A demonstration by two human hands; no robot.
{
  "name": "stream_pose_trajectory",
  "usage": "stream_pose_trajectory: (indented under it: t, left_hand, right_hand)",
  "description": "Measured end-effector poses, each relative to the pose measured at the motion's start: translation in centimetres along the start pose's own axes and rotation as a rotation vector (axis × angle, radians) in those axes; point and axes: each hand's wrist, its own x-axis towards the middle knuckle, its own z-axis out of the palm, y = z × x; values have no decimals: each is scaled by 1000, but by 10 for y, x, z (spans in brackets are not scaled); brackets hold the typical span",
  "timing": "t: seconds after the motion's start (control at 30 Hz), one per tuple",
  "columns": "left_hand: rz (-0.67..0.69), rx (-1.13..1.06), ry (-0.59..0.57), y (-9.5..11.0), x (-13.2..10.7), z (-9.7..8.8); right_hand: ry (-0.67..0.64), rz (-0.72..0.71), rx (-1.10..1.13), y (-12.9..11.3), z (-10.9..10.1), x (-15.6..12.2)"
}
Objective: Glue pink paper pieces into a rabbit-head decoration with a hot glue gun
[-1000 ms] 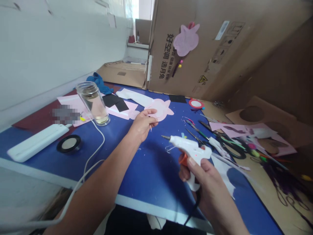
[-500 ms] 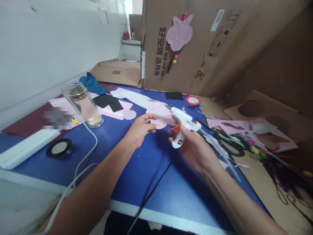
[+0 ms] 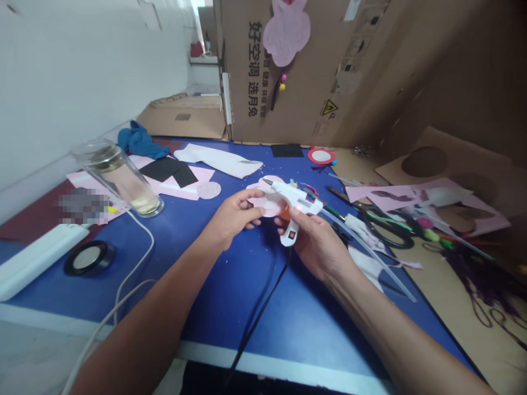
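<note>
My left hand (image 3: 233, 219) pinches the edge of a pale pink paper cutout (image 3: 269, 206) with rounded lobes, thumb and forefinger at its left side. My right hand (image 3: 317, 238) is wrapped round a white hot glue gun (image 3: 300, 198) with an orange trigger. The gun's dark nozzle points left, over the far part of the cutout and close to my left fingertips. A clear glue stick (image 3: 381, 260) sticks out from the gun's rear, and a black cord (image 3: 263, 310) hangs from its handle. My fingers and the gun hide part of the cutout.
On the left of the blue table (image 3: 206, 307) are a glass bottle (image 3: 123, 178), black tape roll (image 3: 88, 258) and white power strip (image 3: 45, 260). At right lie scissors (image 3: 387, 233), pink paper scraps (image 3: 382, 195) and purple cords (image 3: 481, 285). A cardboard panel (image 3: 239, 71) stands behind.
The view has shifted slightly, so the table items sit further left. The glue gun has come a little left and down, its nozzle nearer my left fingers. Both grips stay the same.
</note>
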Motion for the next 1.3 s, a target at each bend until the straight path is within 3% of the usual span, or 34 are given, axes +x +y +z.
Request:
stream_pose_trajectory:
  t: [0.17, 0.27, 0.57, 0.77, 1.3]
  left_hand:
    - [366, 382, 218, 3, -2, -3]
    - [491, 545, 238, 1, -4, 1]
    - [474, 811, 79, -8, -3, 7]
    - [412, 805, 20, -11, -1, 10]
    - [488, 949, 15, -23, -1, 9]
  right_hand:
    - [8, -13, -22, 2, -6, 3]
    - [2, -4, 0, 5, -7, 4]
    - [-33, 55, 64, 11, -12, 12]
    - [-29, 103, 71, 12, -15, 13]
    - [-48, 89, 8, 12, -18, 13]
